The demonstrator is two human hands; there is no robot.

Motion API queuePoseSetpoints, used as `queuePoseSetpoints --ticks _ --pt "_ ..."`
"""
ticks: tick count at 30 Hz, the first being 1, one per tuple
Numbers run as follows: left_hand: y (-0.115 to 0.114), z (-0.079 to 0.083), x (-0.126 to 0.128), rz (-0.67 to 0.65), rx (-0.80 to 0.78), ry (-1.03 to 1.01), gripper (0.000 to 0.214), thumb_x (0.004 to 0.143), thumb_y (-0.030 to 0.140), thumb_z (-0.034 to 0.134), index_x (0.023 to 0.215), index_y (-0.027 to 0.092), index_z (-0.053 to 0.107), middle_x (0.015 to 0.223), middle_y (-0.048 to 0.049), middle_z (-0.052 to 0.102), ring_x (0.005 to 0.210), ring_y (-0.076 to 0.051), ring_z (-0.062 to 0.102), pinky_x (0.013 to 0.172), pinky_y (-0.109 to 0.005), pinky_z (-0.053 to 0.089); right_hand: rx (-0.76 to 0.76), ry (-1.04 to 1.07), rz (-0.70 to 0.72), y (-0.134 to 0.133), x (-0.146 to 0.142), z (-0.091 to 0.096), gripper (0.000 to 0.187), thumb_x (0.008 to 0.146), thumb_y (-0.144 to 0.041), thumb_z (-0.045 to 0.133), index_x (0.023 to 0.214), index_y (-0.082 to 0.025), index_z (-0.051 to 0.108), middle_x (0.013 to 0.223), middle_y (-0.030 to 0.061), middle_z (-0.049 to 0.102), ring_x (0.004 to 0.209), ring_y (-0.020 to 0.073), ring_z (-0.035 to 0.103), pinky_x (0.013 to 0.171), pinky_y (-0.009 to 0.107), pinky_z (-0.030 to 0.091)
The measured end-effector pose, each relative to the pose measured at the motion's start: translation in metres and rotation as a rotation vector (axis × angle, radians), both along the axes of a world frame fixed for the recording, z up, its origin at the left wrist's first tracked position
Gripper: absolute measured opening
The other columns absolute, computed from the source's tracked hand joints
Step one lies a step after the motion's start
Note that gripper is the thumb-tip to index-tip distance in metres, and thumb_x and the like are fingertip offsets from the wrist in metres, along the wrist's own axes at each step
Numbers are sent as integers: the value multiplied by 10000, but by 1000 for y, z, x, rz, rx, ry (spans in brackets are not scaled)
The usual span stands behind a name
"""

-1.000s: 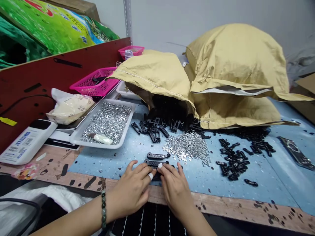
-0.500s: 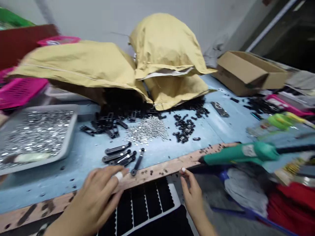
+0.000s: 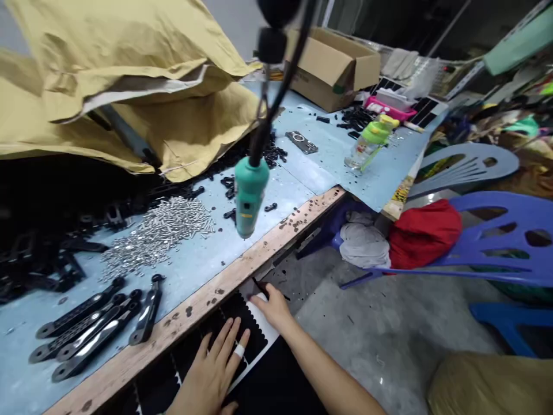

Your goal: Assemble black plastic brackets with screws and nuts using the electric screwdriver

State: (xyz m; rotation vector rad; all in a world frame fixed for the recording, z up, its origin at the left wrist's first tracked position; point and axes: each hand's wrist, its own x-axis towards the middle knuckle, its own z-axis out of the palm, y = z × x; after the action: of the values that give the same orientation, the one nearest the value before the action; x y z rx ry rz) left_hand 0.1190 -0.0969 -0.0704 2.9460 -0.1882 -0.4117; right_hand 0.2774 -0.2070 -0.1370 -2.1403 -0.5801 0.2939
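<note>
My left hand [image 3: 213,366], a white band round one finger, lies flat with fingers spread on a sheet of black strips with scalloped white edges [image 3: 254,331] below the table edge. At the sheet's far end, my right hand [image 3: 274,308] is closed, its fingertips on a thin black strip [image 3: 260,287] that sticks up. A teal electric screwdriver [image 3: 249,202] hangs upright from its cable above the tabletop. Several black arm-shaped parts [image 3: 101,325] lie near the wooden edge, left of my hands. Beyond them is a heap of small silver pins or screws [image 3: 159,233].
Yellow sacks [image 3: 181,127] stand at the back left above dark parts. Farther along the blue tabletop are a phone-like dark case [image 3: 301,142], a green-lidded bottle [image 3: 367,141] and a cardboard box [image 3: 332,69]. A purple chair [image 3: 510,230] with red cloth [image 3: 425,233] stands right.
The view has swung right. My left hand has moved from beside the table edge onto the sheet, and my right hand has closed on the thin strip. The screwdriver now hangs upright instead of slanting.
</note>
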Motion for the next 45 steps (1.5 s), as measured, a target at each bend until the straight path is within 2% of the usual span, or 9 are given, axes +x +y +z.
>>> queuePoseSetpoints --ticks 3,6,12,15,18,24,28,33,45 --pt "-3 -29 -15 -1 88 -122 936 641 89 543 1484 206 153 1502 -173 257 1380 -366 197 1010 -561 378 37 3 -38 -1 -1 7 183 825 -170 559 999 -157 614 949 29 660 964 225 635 833 302 485" --pt "2 -42 -28 -58 71 -220 777 728 45 449 1463 203 250 1396 -144 461 1267 -291 451 896 -364 531 71 31 -50 -5 4 7 191 827 -181 583 1016 -162 606 925 21 631 871 183 633 763 289 504" --pt "34 -13 -44 -41 34 -285 414 882 97 381 1256 166 547 1235 -104 620 1014 -181 661 777 -190 565 166 100 -108 -30 34 -5 231 838 -288 573 1030 -161 596 987 70 619 781 170 620 685 301 525" --pt "32 7 -41 18 25 -323 477 859 23 324 1256 168 546 1244 -98 615 1052 -185 641 829 -220 554 225 111 -106 -47 44 -1 226 839 -338 535 970 -177 624 905 64 642 725 179 627 676 307 529" --pt "-1 19 -21 -19 74 -284 579 775 -67 299 1273 120 529 1289 -139 570 1136 -236 586 853 -298 556 266 84 -140 -65 53 13 275 862 -374 504 1024 -171 595 926 85 645 759 192 630 692 328 532" --pt "-74 9 43 57 -19 30 387 848 47 495 1231 17 543 1250 -235 573 1136 -325 574 830 -393 566 263 -53 -172 -90 47 34 305 873 -367 507 1107 -181 570 1040 113 609 967 230 586 880 411 470" --pt "-61 -2 49 141 -129 -29 307 893 173 520 1186 93 570 1167 -148 635 1032 -270 618 845 -403 553 136 181 16 -89 7 2 419 809 -381 594 1184 -195 587 1216 123 596 1143 275 542 1000 472 401" --pt "-25 -8 45 174 -235 -151 560 819 114 551 1355 129 386 1355 -136 497 1254 -276 438 1018 -455 408 191 571 -7 -75 -31 -36 550 736 -399 674 1235 -187 578 1253 124 600 1191 304 531 1043 503 352" --pt "-18 -3 64 153 -331 81 801 662 181 523 1429 181 292 1454 -80 396 1372 -252 257 1094 -533 212 345 675 -68 -60 -41 -27 462 731 -429 687 1096 -147 657 1117 126 678 1042 281 632 949 413 461"
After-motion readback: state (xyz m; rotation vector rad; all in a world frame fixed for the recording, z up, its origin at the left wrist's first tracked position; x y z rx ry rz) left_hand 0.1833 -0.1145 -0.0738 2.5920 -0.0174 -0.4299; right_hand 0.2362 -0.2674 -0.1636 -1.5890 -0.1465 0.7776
